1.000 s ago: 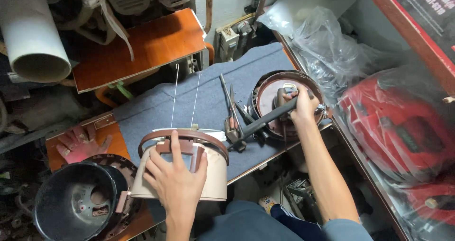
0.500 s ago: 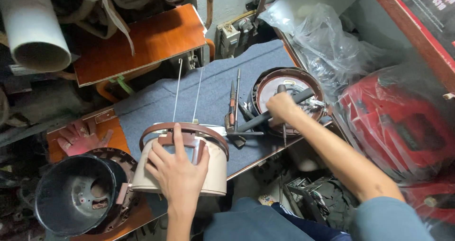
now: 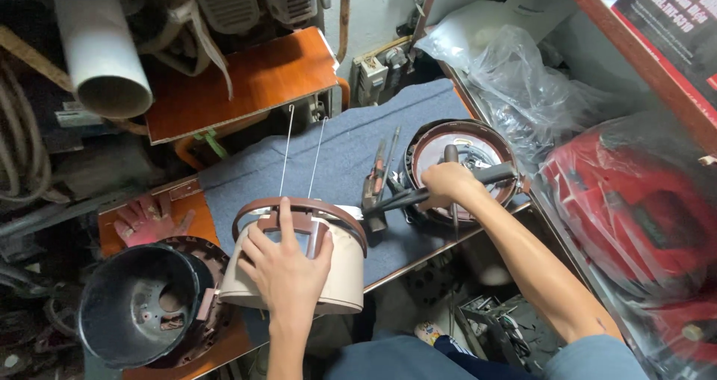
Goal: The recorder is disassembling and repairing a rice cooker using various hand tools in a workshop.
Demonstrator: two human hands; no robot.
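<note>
Grey cloth covers the table [image 3: 343, 152] in front of me. My left hand [image 3: 287, 264] lies spread flat on the beige cooker shell [image 3: 340, 279] at the near edge. To the right, my right hand [image 3: 447, 182] is clenched around a dark handle [image 3: 489, 175] over the round base [image 3: 463, 145].

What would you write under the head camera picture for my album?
Left hand rests on a beige cooker shell; right hand grips a dark tool over a round base.
</note>
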